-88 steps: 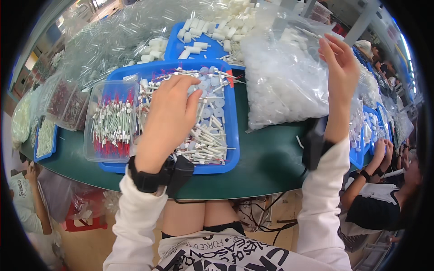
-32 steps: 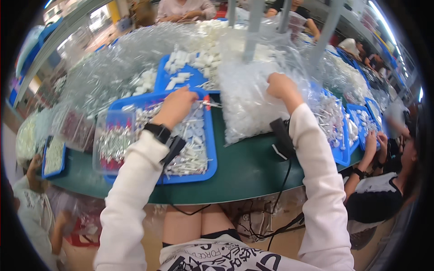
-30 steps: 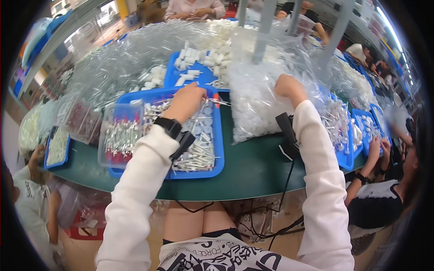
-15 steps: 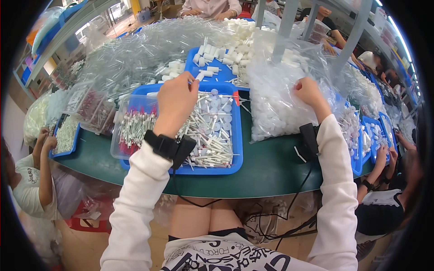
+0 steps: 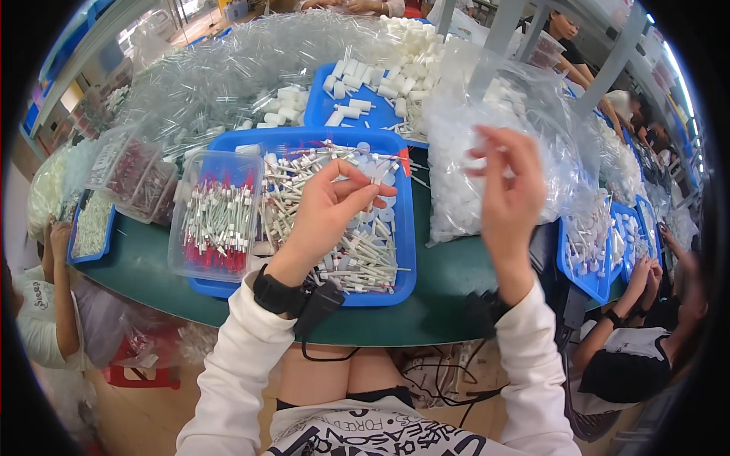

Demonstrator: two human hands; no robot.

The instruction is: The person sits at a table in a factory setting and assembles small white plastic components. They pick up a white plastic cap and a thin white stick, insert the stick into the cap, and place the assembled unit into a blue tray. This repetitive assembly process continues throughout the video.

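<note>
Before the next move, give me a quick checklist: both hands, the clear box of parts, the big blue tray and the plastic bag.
1. Left hand has a piece: ok, a small white piece shows at its pinched fingertips.
2. Right hand in sharp view: not ok, it is blurred.
3. Right hand free of parts: cannot tell, the blur hides it.
4. Right hand apart from the plastic bag: cannot tell, they overlap in this view.
5. Clear box stocked: ok, white-and-pink parts lie in it.
6. Blue tray in full view: not ok, the left hand and clear box cover part of it.
</note>
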